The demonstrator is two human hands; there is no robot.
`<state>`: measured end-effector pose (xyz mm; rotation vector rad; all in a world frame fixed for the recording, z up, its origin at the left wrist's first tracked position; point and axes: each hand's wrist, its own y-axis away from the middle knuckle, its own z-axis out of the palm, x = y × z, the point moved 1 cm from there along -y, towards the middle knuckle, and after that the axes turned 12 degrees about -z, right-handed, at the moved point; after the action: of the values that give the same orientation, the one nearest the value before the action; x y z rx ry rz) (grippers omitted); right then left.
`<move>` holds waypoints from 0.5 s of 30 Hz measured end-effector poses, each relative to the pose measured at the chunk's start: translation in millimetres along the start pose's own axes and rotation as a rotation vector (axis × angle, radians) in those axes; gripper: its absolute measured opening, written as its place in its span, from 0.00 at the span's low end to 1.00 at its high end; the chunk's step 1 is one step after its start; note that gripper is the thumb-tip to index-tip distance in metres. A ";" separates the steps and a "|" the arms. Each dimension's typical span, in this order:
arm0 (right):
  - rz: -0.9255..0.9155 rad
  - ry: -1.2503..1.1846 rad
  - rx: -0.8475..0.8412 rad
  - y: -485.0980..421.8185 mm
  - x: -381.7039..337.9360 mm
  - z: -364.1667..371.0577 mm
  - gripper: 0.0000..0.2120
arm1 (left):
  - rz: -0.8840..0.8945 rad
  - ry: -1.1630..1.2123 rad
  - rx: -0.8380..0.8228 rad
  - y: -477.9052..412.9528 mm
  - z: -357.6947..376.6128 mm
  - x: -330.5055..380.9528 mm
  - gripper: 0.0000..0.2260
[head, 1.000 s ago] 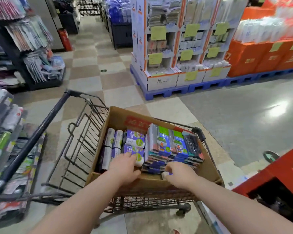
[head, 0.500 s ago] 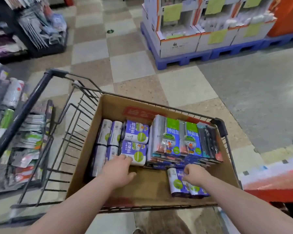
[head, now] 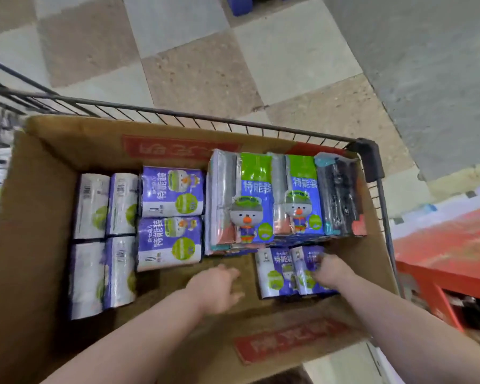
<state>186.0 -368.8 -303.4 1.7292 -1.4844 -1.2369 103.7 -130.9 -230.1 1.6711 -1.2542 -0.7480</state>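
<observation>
An open cardboard box [head: 47, 151] sits in a wire shopping cart [head: 369, 159]. Inside lie purple-and-white packs [head: 169, 217] at the left and middle, and a stack of flat packs with a cartoon figure [head: 263, 200] at the back right. My right hand [head: 330, 270] rests on two purple packs [head: 280, 273] lying at the front right; its fingers curl over the right one. My left hand [head: 216, 289] hovers over the bare box floor in the middle front, fingers loosely spread, holding nothing.
A red crate or shelf [head: 449, 261] stands close to the cart's right side. Checkered floor tiles [head: 194, 65] spread beyond the cart, with grey floor to the right. The cart's wire side [head: 17, 98] shows at the upper left.
The camera has tilted down and closer over the box. My left hand moved right, off the purple packs to the box's middle. My right hand stays on the front right packs.
</observation>
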 end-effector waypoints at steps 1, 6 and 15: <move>-0.004 -0.025 0.010 -9.0 8.2 7.9 0.38 | 0.004 0.003 -0.029 -8.3 5.3 4.5 0.22; 0.145 -0.220 0.031 -33.3 20.2 20.6 0.26 | -0.032 0.079 -0.124 -43.7 26.6 21.1 0.27; 0.373 -0.594 0.056 -48.8 21.3 34.0 0.28 | -0.194 0.434 -0.201 -78.6 39.7 22.8 0.28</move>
<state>177.5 -371.8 -365.9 1.0737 -2.0735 -1.5810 109.2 -157.1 -317.1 1.6878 -0.7003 -0.5619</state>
